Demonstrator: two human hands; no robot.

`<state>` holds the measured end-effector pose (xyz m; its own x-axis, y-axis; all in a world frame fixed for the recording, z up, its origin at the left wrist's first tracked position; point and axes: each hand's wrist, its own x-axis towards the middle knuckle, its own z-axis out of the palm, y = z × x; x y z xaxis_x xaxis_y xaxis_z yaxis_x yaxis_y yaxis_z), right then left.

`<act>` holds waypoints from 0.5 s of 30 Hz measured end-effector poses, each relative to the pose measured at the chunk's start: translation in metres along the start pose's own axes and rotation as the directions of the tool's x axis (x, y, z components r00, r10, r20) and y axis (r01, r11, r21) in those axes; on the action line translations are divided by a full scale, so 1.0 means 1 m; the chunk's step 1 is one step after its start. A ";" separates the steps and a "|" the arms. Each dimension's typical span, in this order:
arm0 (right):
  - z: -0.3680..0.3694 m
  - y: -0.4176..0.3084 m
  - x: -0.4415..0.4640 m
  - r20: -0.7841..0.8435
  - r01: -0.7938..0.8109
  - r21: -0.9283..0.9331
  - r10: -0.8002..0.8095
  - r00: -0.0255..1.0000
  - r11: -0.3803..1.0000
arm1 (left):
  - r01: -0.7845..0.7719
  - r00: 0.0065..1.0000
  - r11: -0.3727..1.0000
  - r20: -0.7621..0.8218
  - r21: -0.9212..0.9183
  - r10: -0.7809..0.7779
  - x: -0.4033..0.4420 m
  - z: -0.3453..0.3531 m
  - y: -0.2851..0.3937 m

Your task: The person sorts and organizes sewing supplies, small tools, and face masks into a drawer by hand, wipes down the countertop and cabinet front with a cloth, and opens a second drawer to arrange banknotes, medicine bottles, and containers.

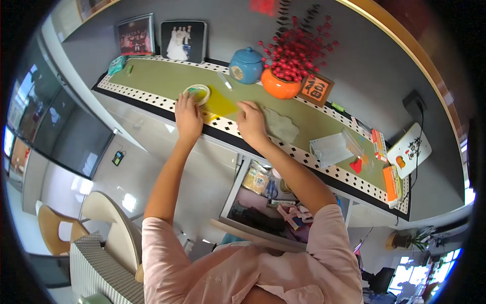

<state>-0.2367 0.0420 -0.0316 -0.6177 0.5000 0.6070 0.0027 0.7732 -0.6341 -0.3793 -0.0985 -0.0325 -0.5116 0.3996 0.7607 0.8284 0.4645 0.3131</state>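
A translucent yellow sheet (220, 104) lies on the green desk mat, partly over its dotted border. At its left end rests a pale ring, like a roll of tape (204, 98). My left hand (189, 117) lies with its fingers stretched out at the ring's left side, against the edge of the sheet. My right hand (252, 123) has curled fingers at the sheet's right corner and appears to pinch it; the thumb is hard to see. Just right of that hand is a crumpled grey-green cloth (281, 125).
Behind stand a blue lidded jar (246, 66), an orange vase (281, 84) with red berries and two framed photos. A white marker-like stick (225, 81) lies nearby. To the right are a face mask (331, 149) and small boxes. Below, an open drawer (238, 223) holds assorted items.
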 end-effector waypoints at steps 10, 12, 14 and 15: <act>-0.186 0.008 -0.053 -0.029 -0.096 -0.056 0.095 0.995 0.994 | -0.320 0.900 0.860 0.156 -0.397 0.406 -0.003 0.002 0.206; -0.223 0.038 -0.070 -0.107 -0.053 -0.258 0.026 0.994 0.965 | -0.345 0.815 0.798 0.264 -0.495 0.516 -0.014 0.012 0.251; -0.266 0.058 -0.083 -0.113 -0.048 -0.474 -0.006 0.994 0.879 | -0.329 0.731 0.731 0.329 -0.598 0.598 -0.034 0.024 0.295; -0.284 0.067 -0.090 -0.169 -0.060 -0.581 -0.048 0.984 0.811 | -0.314 0.685 0.698 0.357 -0.643 0.636 -0.046 0.031 0.312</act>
<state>0.0423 0.1594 0.0079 -0.4749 0.5209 0.7093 0.4966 0.8240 -0.2727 -0.1043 0.0525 0.0133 0.0950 0.8507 0.5170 0.8858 -0.3092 0.3460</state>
